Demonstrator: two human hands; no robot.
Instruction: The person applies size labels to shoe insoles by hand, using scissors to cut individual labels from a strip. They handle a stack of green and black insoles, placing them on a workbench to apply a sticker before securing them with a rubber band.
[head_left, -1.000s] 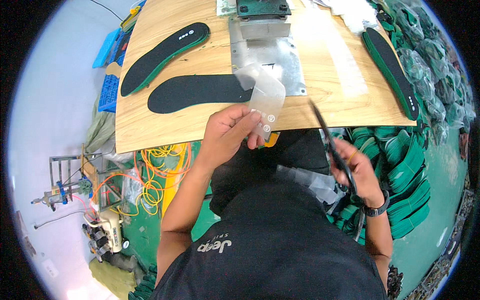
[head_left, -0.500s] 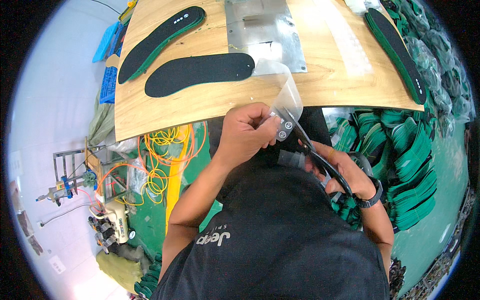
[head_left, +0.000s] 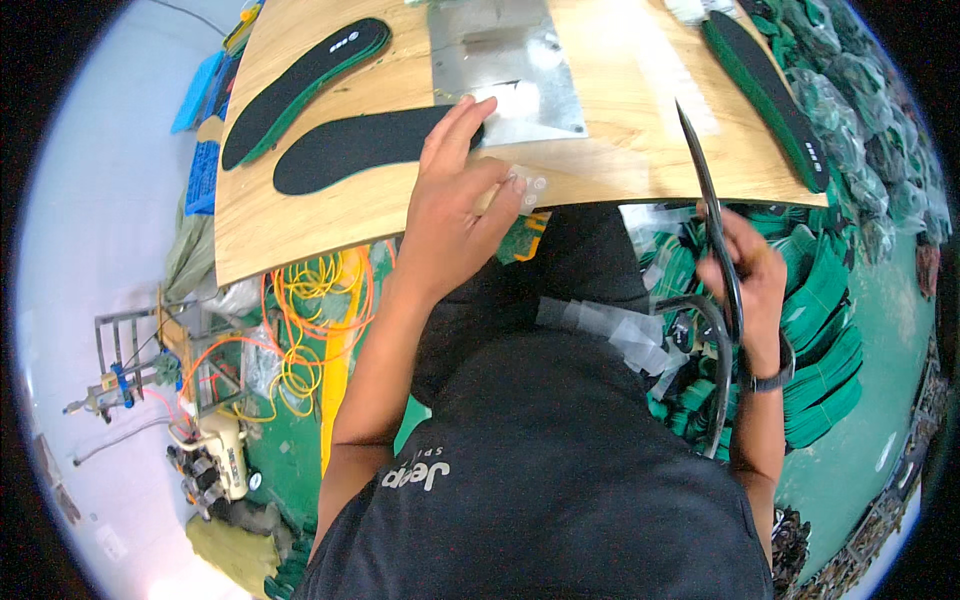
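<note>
My left hand (head_left: 455,205) lies at the near edge of the wooden table (head_left: 620,150), pinching a small clear plastic piece (head_left: 525,185) between thumb and fingers. Its fingertips reach the heel of a black insole with a green rim (head_left: 350,148). My right hand (head_left: 745,275) is off the table's right front corner, shut on a pair of long black scissors (head_left: 712,215) whose closed blades point up and away over the table edge. A strip of clear plastic (head_left: 610,328) rests on my lap.
A second black and green insole (head_left: 300,85) lies at the table's far left and a third (head_left: 765,95) at the far right. A metal plate (head_left: 505,65) sits mid-table. Bagged green insoles (head_left: 820,330) pile on the right. Orange and yellow cables (head_left: 310,310) lie on the floor left.
My left hand has moved from my lap up onto the table edge with the clear piece. My right hand lifted the scissors away to the right, blades now pointing up.
</note>
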